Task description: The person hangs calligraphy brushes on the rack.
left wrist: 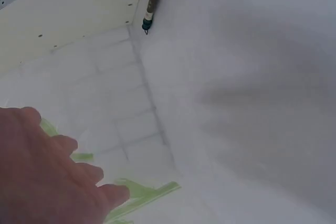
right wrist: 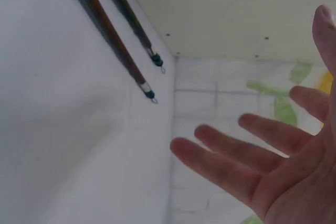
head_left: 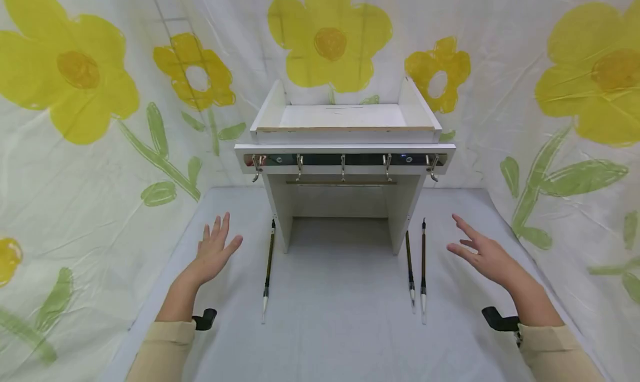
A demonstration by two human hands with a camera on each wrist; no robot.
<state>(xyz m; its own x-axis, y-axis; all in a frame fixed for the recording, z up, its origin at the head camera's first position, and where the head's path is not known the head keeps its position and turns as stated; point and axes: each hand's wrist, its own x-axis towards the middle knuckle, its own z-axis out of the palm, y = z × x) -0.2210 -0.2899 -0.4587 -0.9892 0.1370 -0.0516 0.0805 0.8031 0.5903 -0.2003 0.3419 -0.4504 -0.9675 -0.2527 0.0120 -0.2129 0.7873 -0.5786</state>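
My left hand hovers with spread fingers at the left of the white table, holding nothing. Nearest to it lies a writing brush with a dark handle and white tip, beside the rack's left leg. On the other side, my right hand is held in the air, its fingers extended and apart. Two more brushes lie between it and the rack: a brown-handled brush and a darker brush close to the right leg. In the right wrist view, hanging loops show on the ends of the brown brush and dark brush.
A white wooden rack stands at the back centre, with a tray-like top and a metal strip of several hooks across its front. A rod runs below. Flower-painted curtain surrounds the table at back and sides.
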